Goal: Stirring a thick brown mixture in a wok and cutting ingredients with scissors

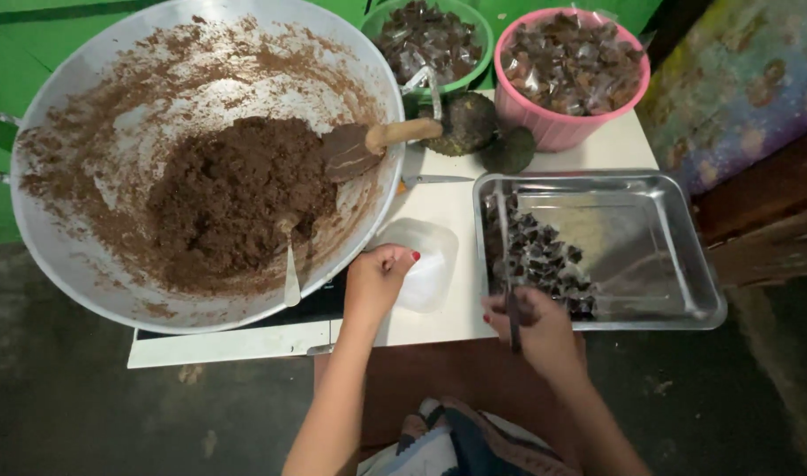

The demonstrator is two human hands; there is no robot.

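While your right hand (540, 330) is closed on the thin dark stick-like tool (508, 264), keep its far end low over the pile of small dark pieces in clear wrappers (545, 264) in the left part of the shiny rectangular metal tray (686, 264), which sits at the right edge of the white table (448, 198). Can't tell exactly what the tool is, prob. a narrow blade or rod. Work w/ short strokes so pieces don't slide to the bare right half of the tray.

Your left hand (377, 280) rests fingers curled on the clear plastic sheet or small tub (430, 260) at the table's front edge, just beside the tray; whether it pinches it or only presses, can't tell. Hold it flat & steady.

Left of that, the big round metal wok w/ brown crumbly paste (227, 198) overhangs the table's left side; a metal spoon (289, 269) stands in the paste & a wooden spatula (368, 145) leans on the rim. Watch your elbow near that rim.

At the back edge: green plastic bowl (478, 35) & pink plastic tub (553, 128), both full of wrapped pieces, plus two dark round lumps (487, 132) in front of them.
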